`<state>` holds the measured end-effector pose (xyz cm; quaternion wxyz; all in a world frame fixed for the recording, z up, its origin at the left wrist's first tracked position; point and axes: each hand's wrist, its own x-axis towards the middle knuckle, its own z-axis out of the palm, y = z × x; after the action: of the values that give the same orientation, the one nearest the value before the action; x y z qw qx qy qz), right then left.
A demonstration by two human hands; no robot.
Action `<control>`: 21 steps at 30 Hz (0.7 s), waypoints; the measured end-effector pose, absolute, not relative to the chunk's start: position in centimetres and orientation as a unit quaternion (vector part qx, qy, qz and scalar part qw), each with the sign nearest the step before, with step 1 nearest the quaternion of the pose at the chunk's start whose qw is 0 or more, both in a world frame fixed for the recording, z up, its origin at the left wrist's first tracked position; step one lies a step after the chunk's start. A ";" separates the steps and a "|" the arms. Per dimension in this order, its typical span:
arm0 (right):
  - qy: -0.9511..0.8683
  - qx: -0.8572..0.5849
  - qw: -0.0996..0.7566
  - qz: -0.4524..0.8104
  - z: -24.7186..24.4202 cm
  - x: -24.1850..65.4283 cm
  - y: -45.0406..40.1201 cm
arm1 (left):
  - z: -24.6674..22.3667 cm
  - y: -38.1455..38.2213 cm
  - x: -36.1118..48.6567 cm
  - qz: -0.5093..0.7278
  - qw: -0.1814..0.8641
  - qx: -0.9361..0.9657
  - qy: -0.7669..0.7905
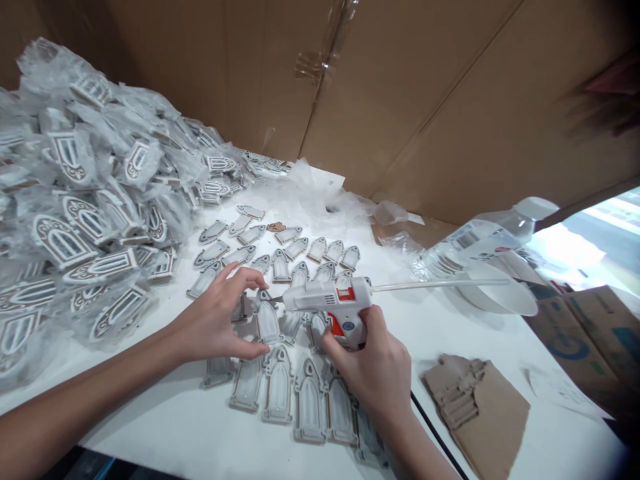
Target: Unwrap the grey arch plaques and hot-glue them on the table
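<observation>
A white glue gun (320, 297) with a red trigger is held in my right hand (375, 360), a clear glue stick poking out of its back. Its nozzle points left, over the top of a small arched window-shaped piece (268, 323). My left hand (227, 317) curves round that piece, fingertips at its top and thumb by its lower edge. Several similar grey-white arched pieces (309, 403) lie in rows on the white table (165, 427), below and behind both hands.
Plastic-wrapped arched pieces (63, 240) are heaped at the left. Clear plastic film (310, 190) lies at the back before a cardboard wall (390, 87). At the right are a plastic bottle (480, 237), a white bowl (505, 297), torn cardboard (480, 413) and a black cord (435, 433).
</observation>
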<state>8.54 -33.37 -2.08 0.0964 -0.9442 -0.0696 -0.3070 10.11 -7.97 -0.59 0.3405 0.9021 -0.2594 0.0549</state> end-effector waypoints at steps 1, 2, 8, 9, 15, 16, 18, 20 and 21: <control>-0.068 -0.944 0.096 -0.308 -2.1 8.5 -33.4 | -0.7 -7.9 10.2 0.066 0.330 0.904 -0.264; -0.066 -0.944 0.095 -0.309 -2.1 8.5 -33.4 | -0.7 -7.8 10.3 0.076 0.321 0.906 -0.266; -0.065 -0.943 0.089 -0.313 -1.9 8.6 -33.4 | -1.0 -7.3 10.7 0.121 0.276 0.912 -0.279; -0.064 -0.943 0.089 -0.313 -1.8 8.6 -33.4 | -1.1 -7.3 10.7 0.127 0.269 0.911 -0.286; -0.056 -0.943 0.090 -0.314 -1.7 8.6 -33.6 | -1.3 -7.3 10.9 0.148 0.245 0.906 -0.313; -0.056 -0.943 0.089 -0.315 -1.7 8.6 -33.6 | -1.3 -7.2 10.9 0.150 0.242 0.906 -0.312; -0.056 -0.943 0.083 -0.318 -1.7 8.6 -33.7 | -1.1 -7.1 11.0 0.157 0.239 0.910 -0.300; -0.057 -0.944 0.076 -0.317 -1.6 8.6 -33.7 | -1.0 -7.0 11.1 0.168 0.238 0.914 -0.282; -0.058 -0.944 0.075 -0.315 -1.6 8.6 -33.7 | -0.9 -6.9 11.1 0.171 0.238 0.916 -0.274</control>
<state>8.63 -33.73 -1.63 0.0751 -0.9442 -0.0580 -0.3155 11.15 -6.92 -0.89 0.2376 0.9161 -0.2737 0.1713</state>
